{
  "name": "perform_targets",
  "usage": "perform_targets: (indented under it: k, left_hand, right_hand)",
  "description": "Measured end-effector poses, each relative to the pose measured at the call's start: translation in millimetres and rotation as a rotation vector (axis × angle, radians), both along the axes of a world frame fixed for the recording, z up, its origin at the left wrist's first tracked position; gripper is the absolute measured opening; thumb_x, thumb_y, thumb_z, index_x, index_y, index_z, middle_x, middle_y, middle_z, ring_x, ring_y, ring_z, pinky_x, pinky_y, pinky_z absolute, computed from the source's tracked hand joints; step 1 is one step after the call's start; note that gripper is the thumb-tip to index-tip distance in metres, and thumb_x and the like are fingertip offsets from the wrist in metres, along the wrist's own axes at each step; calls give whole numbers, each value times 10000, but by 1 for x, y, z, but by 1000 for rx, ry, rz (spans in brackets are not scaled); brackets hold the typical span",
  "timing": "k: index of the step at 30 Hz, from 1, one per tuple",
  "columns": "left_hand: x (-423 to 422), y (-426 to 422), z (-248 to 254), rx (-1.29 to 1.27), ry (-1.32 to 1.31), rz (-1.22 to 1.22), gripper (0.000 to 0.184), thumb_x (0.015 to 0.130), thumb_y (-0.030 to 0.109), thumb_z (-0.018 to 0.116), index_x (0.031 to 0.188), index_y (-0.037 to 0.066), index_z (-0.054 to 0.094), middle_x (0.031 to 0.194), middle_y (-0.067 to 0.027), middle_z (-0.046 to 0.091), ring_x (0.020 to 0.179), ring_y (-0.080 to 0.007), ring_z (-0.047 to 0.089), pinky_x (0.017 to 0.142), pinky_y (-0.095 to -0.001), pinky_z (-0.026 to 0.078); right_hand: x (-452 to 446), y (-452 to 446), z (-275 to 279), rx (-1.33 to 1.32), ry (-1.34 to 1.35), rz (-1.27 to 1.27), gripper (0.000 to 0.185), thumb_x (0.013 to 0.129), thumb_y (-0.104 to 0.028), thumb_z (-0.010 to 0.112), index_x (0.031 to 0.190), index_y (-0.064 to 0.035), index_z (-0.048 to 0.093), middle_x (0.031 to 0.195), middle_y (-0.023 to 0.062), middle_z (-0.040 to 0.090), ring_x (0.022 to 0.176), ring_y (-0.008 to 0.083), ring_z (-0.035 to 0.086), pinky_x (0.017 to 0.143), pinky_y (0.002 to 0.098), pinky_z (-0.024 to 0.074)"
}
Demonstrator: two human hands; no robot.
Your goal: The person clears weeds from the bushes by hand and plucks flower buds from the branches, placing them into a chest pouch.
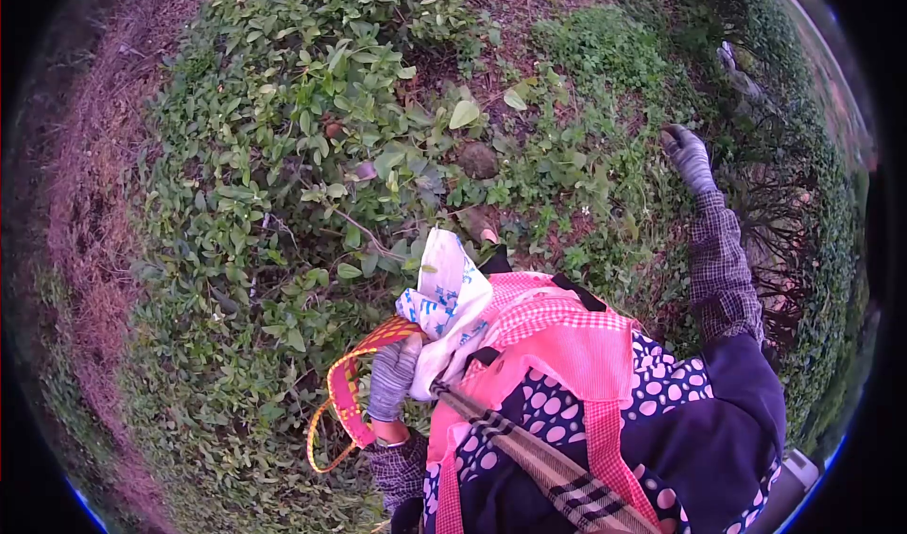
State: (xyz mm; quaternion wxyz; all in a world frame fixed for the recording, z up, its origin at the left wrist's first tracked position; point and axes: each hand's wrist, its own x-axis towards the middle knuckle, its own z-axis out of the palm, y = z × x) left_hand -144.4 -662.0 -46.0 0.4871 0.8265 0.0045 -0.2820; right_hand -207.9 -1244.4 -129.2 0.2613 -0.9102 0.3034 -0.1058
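Two o'clock flashed a streaky grey glove (693, 162); three, a dark checked sleeve (722, 262)! Seven blazed: a red, yellow-edged band (348, 404)! Six had blue-printed white cloth (461, 300)! Four, a pink gingham apron (586, 347); five, a tan-and-black plaid strap (539, 460)!

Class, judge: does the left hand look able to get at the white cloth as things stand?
Probably yes: the left hand appears right against the white cloth, with nothing visible between them.

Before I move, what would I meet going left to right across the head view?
Dry brown brush → red-and-yellow woven strap → left hand in a grey glove → white cloth with blue print → right hand, also gloved.
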Motion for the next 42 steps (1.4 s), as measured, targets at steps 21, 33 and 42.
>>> perform_targets:
  k: [21, 33, 42]
  left_hand:
    - [45, -22, -5, -71, 138, 263, 330, 867, 234, 496, 717, -49, 577, 574, -132, 548, 531, -167, 509, 527, -322, 409]
    - [29, -11, -19, -30, 104, 428, 345, 864, 236, 500, 685, -49, 577, 528, -121, 527, 488, -164, 488, 503, -316, 405]
    - [25, -24, -39, -145, 95, 633, 357, 863, 237, 503, 661, -49, 577, 493, -113, 511, 455, -162, 473, 486, -312, 402]
  right_hand:
    - [271, 145, 81, 839, -754, 783, 196, 889, -256, 451, 957, -159, 608, 431, -64, 328, 310, 43, 266, 246, 184, 291]
    - [370, 192, 233, 1062, -1348, 1164, 165, 860, -91, 441, 710, -57, 502, 547, -5, 400, 452, 99, 399, 432, 252, 407]
    - [506, 272, 121, 88, 52, 886, 374, 829, -349, 530, 1098, -89, 541, 900, 123, 626, 528, 121, 544, 450, 253, 490]
